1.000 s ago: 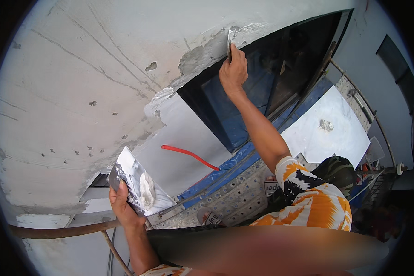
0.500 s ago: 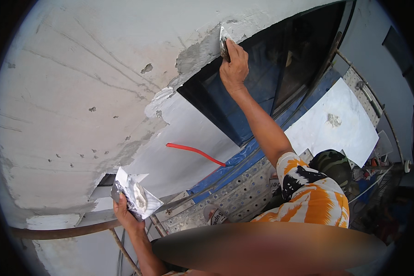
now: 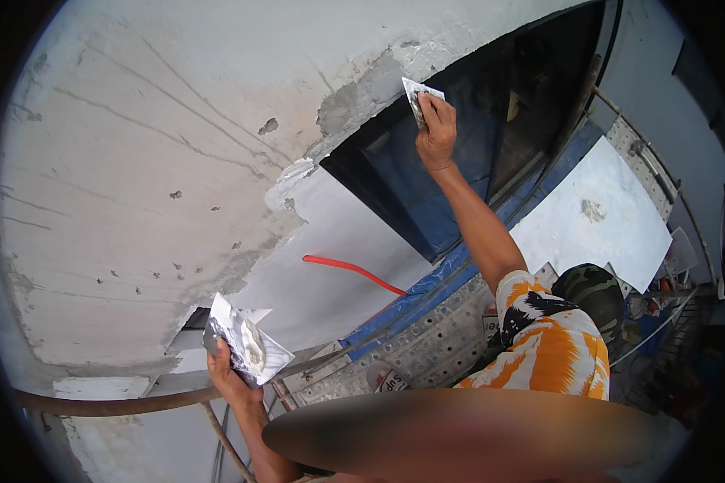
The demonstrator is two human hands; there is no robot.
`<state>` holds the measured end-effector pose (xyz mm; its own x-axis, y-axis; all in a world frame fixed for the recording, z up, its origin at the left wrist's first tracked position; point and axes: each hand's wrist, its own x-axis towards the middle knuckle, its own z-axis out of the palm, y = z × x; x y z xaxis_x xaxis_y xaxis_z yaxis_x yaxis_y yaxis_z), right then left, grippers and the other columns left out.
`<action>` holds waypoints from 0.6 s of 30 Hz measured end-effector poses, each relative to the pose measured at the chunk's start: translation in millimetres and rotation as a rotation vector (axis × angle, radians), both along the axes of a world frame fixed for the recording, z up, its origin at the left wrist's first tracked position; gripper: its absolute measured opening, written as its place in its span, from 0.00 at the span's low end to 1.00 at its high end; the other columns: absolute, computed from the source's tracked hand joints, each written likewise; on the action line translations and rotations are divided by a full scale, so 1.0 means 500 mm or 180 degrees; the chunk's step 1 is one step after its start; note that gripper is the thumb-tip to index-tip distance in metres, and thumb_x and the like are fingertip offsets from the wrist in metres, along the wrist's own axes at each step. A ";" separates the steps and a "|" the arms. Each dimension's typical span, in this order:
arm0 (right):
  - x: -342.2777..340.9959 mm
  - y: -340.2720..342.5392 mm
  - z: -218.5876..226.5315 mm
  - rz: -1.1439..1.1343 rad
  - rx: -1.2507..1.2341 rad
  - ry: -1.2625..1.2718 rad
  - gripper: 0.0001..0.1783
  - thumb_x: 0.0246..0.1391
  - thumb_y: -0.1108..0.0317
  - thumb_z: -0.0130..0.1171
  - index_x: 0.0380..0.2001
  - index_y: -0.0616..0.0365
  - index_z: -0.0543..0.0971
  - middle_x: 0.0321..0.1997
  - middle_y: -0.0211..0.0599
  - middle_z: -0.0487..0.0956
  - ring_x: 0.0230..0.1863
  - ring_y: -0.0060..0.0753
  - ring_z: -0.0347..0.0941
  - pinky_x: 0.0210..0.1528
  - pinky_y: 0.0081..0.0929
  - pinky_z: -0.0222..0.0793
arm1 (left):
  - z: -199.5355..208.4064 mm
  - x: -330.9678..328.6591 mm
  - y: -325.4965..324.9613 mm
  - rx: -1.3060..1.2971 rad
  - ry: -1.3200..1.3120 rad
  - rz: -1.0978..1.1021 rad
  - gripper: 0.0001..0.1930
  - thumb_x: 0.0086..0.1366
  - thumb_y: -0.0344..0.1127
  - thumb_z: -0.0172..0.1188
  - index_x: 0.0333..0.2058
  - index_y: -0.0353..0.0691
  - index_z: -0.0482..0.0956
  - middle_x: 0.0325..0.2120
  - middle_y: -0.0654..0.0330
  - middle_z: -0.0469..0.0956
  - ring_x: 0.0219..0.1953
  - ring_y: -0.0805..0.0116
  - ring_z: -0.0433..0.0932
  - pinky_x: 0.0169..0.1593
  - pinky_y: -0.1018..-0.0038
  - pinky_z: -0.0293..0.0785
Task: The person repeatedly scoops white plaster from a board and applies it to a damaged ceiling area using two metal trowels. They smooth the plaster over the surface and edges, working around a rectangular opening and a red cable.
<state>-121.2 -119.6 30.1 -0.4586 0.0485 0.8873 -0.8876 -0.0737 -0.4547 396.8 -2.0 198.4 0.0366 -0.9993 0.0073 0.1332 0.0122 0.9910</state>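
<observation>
My left hand (image 3: 234,382) is closed on a broad metal putty blade (image 3: 221,328) with white putty (image 3: 253,346) heaped on its face. It is held low at the left, over the wall's lower edge. Reaching up and forward, my right hand (image 3: 437,138) pinches a smaller putty knife (image 3: 416,91) with white smears on it. That blade is beside the rough grey patch (image 3: 358,101) along the wall edge (image 3: 177,97), in front of the dark window (image 3: 395,189). I cannot tell whether it touches the edge.
A red tube (image 3: 354,268) sticks out by the blue sheeting (image 3: 451,274). Perforated metal planks (image 3: 419,346) lie underfoot, with a white board (image 3: 628,233) bearing a putty lump to the right. A rusty pipe (image 3: 121,406) crosses at lower left; scaffold bars (image 3: 685,213) stand at right.
My right hand has drawn the putty knife down and right, away from the grey patch, and the blade's face has turned. The whole view has shifted slightly; my left hand keeps its hold.
</observation>
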 end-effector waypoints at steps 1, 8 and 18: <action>-0.013 0.007 0.011 -0.0030 -0.0108 -0.0135 0.32 0.43 0.89 0.50 0.55 0.61 0.77 0.51 0.43 0.77 0.52 0.47 0.72 0.57 0.37 0.65 | 0.001 0.000 0.000 0.0085 -0.0032 0.0178 0.23 0.68 0.38 0.56 0.58 0.33 0.68 0.49 0.53 0.76 0.49 0.59 0.78 0.53 0.63 0.76; -0.014 -0.037 0.127 -0.0266 0.0102 -0.0879 0.31 0.44 0.85 0.48 0.56 0.62 0.75 0.53 0.46 0.77 0.54 0.50 0.69 0.59 0.39 0.64 | -0.003 -0.016 -0.006 0.0397 0.0146 0.0220 0.20 0.68 0.37 0.58 0.55 0.34 0.71 0.46 0.56 0.78 0.46 0.63 0.79 0.49 0.66 0.77; -0.068 -0.011 0.185 -0.0246 -0.0143 -0.0863 0.30 0.41 0.86 0.48 0.53 0.66 0.76 0.54 0.47 0.75 0.54 0.51 0.68 0.59 0.38 0.62 | -0.008 -0.033 -0.009 0.0510 0.0170 0.0195 0.18 0.68 0.35 0.57 0.54 0.35 0.73 0.45 0.57 0.79 0.44 0.64 0.80 0.48 0.66 0.79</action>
<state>-155.0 -124.8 122.4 -0.6723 0.1290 0.7289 -0.7377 -0.0360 -0.6741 380.5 -6.4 194.3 0.0935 -0.9834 -0.1553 0.1896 -0.1356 0.9725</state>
